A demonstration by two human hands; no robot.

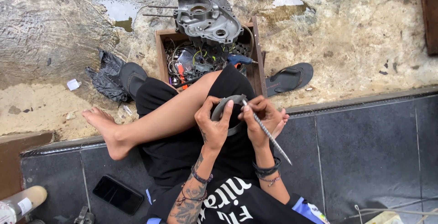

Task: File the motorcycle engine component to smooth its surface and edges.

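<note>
I sit cross-legged on a dark tiled step. My left hand (213, 124) grips a round grey metal ring part (226, 104) held over my lap. My right hand (260, 121) holds a long thin twisted metal tool (269, 135), its tip touching the ring's upper edge and its other end pointing down to the right. Both hands are close together, above my black shorts.
A wooden box (159, 51) of wires and small parts stands ahead, with a grey engine cover (205, 16) on top. Sandals (289, 78) lie on either side, and a black bag (107, 76) to the left. A phone (117, 194) and a bottle (20, 202) rest on the tiles at lower left.
</note>
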